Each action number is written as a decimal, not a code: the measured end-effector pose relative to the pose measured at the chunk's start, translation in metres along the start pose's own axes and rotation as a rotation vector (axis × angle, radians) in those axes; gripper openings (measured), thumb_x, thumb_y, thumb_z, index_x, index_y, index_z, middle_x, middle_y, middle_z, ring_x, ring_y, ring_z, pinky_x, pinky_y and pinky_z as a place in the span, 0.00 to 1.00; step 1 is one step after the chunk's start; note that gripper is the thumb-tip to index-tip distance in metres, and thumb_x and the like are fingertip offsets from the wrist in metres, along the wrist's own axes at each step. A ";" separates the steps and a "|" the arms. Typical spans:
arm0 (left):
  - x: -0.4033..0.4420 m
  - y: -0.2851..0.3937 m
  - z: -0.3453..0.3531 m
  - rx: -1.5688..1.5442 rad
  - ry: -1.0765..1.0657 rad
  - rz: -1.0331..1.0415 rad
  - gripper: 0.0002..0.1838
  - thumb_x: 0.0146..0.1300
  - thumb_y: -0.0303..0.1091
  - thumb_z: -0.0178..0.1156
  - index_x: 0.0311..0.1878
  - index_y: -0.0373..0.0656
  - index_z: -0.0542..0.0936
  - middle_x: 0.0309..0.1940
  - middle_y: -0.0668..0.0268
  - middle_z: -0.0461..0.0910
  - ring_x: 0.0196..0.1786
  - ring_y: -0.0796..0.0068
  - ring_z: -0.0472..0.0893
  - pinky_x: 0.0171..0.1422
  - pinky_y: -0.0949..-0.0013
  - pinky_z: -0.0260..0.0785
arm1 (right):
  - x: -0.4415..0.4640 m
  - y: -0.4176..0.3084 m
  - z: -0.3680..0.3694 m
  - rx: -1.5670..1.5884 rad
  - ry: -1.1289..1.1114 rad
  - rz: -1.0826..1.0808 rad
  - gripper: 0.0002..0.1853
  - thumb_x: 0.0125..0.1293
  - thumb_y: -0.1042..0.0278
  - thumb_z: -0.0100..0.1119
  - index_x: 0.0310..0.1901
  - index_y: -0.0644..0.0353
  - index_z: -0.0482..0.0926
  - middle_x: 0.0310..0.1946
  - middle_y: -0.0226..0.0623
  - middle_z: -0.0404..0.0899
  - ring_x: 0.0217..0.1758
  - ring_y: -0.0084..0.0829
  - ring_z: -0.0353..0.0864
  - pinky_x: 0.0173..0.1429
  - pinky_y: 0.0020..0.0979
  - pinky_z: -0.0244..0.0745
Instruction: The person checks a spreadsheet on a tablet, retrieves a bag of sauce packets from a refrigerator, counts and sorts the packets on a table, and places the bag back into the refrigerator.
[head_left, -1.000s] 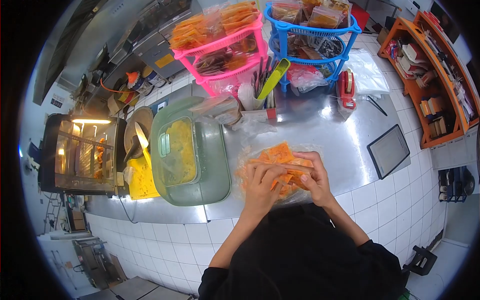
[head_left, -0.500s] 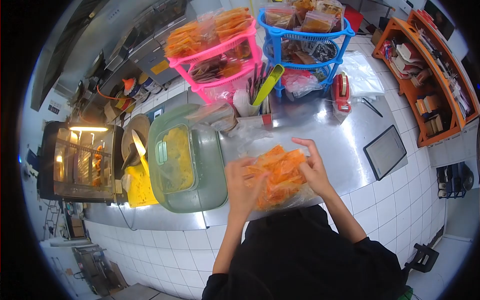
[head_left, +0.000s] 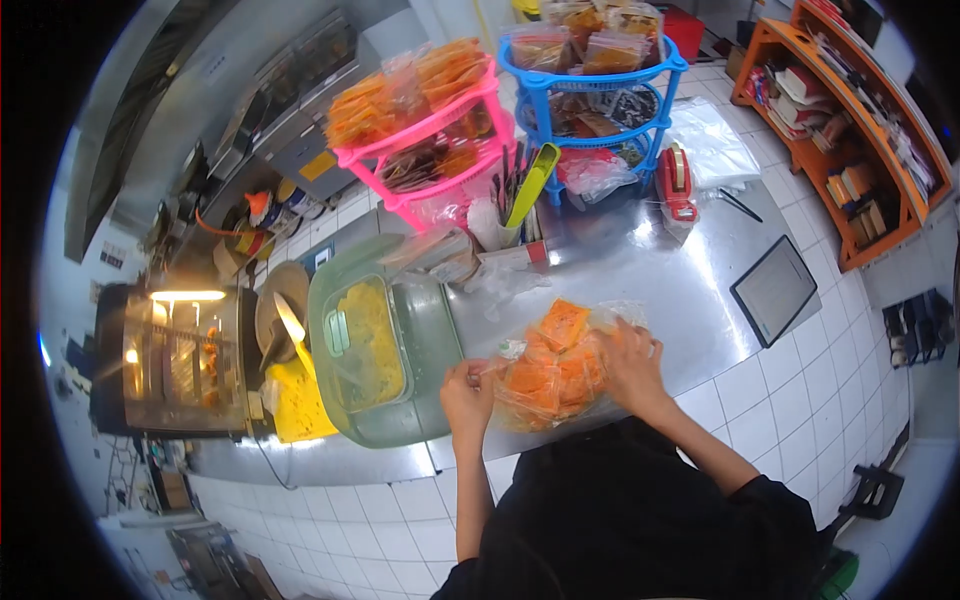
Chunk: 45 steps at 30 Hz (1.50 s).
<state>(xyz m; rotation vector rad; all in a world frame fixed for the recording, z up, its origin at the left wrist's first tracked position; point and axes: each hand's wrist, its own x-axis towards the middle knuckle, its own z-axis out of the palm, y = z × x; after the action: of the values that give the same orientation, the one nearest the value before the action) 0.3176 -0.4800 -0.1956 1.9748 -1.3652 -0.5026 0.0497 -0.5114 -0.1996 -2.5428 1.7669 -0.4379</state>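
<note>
A clear plastic bag (head_left: pixel 548 378) filled with several small packets of something orange lies on the steel table in front of me. One orange packet (head_left: pixel 563 324) sits at the top of the pile, towards the far side. My left hand (head_left: pixel 467 398) is closed at the bag's left edge, its fingers pinching the plastic. On the other side, my right hand (head_left: pixel 630 368) curls its fingers over the bag's right edge, where loose clear plastic shows; its fingertips are partly hidden.
A green lidded tub (head_left: pixel 432 330) stands left of the bag, beside a yellow cutting board (head_left: pixel 296 405) and a knife (head_left: pixel 290 318). Pink (head_left: pixel 425 125) and blue (head_left: pixel 540 85) basket racks hold bagged goods behind. A tablet (head_left: pixel 773 290) and tape dispenser (head_left: pixel 677 185) lie right on the steel table (head_left: pixel 690 290).
My hands have spread apart, the left from over the packets to the bag's left edge, the right down onto its right edge. More of the orange packets now shows. The view has shifted slightly.
</note>
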 end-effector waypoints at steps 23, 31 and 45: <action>0.109 0.059 0.183 0.630 -0.451 0.621 0.23 0.59 0.36 0.60 0.59 0.51 0.72 0.55 0.48 0.73 0.61 0.51 0.72 0.57 0.44 0.67 | -0.080 0.034 -0.011 0.688 0.026 0.482 0.33 0.60 0.74 0.61 0.66 0.55 0.60 0.58 0.52 0.68 0.59 0.52 0.70 0.64 0.46 0.68; 0.158 0.004 0.188 0.453 -0.503 0.582 0.16 0.54 0.35 0.62 0.47 0.50 0.76 0.43 0.55 0.81 0.50 0.45 0.78 0.56 0.46 0.69 | -0.096 0.038 0.034 1.041 0.222 0.598 0.32 0.61 0.77 0.60 0.65 0.61 0.58 0.58 0.56 0.69 0.63 0.54 0.71 0.64 0.42 0.69; 0.149 0.059 0.150 0.339 -0.848 0.825 0.16 0.48 0.41 0.73 0.38 0.45 0.84 0.31 0.58 0.82 0.38 0.55 0.81 0.52 0.57 0.71 | -0.081 0.048 0.071 0.938 0.260 0.610 0.29 0.62 0.75 0.58 0.63 0.62 0.58 0.54 0.52 0.70 0.46 0.39 0.81 0.45 0.33 0.80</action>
<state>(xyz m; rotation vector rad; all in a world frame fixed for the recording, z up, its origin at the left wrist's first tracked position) 0.2376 -0.6772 -0.2486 1.2183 -2.7466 -0.7596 -0.0032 -0.4649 -0.2940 -1.3007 1.6875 -1.2144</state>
